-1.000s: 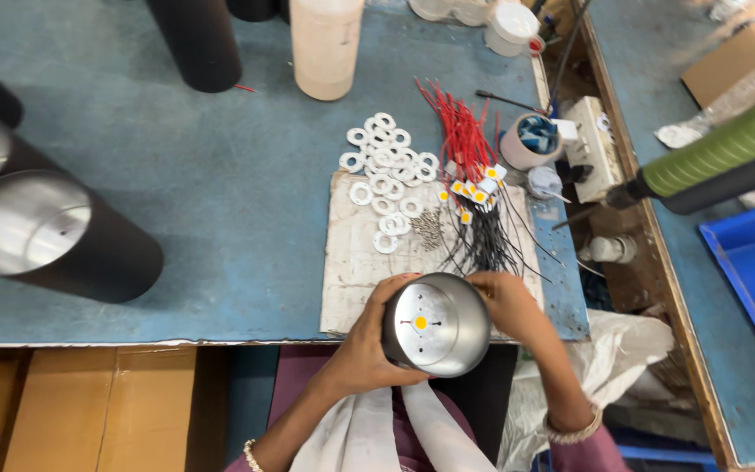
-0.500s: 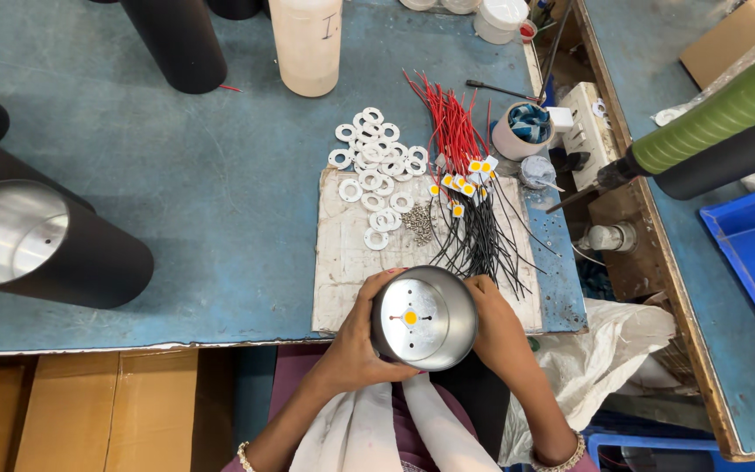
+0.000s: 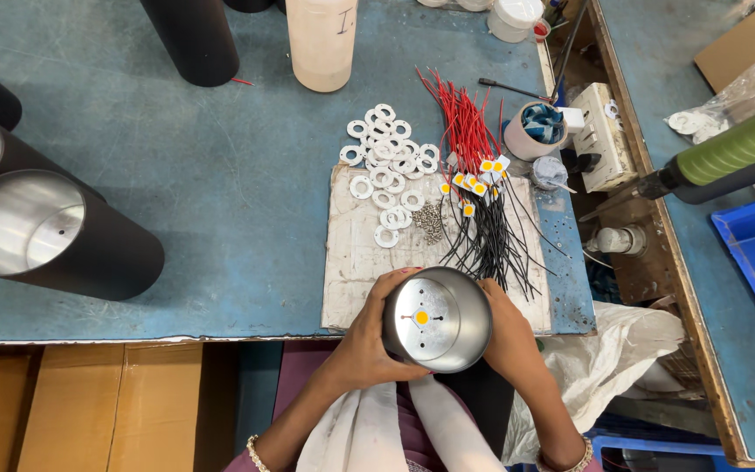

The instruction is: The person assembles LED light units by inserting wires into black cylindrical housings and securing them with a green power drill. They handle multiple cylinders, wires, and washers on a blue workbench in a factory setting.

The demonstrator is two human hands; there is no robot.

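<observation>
While you've got that round metal housing point(image 3: 438, 320) cupped between both hands, it looks like this one is about midway through. Your left hand point(image 3: 367, 339) wraps the left wall, your right hand point(image 3: 507, 332) presses against the right wall, both closed on it, and you hold it just off the near edge of the blue worktop point(image 3: 220, 175), open end facing up at you.

Done, as far as I can see: a small yellow LED chip point(image 3: 422, 317) already sits dead centre on the inner plate. I can't tell if it's screwed down or wired.

Left to go, I'd guess: the pile of white rings point(image 3: 388, 166), the little heap of screws point(image 3: 431, 222) and the bundle of red and black wires point(image 3: 474, 188) with more yellow chips all lie on the worn mat point(image 3: 351, 262) right beyond the housing, untouched. Two black tubes point(image 3: 45, 232) with shiny insides lie on their sides at the far left, well apart from your hands.
</observation>
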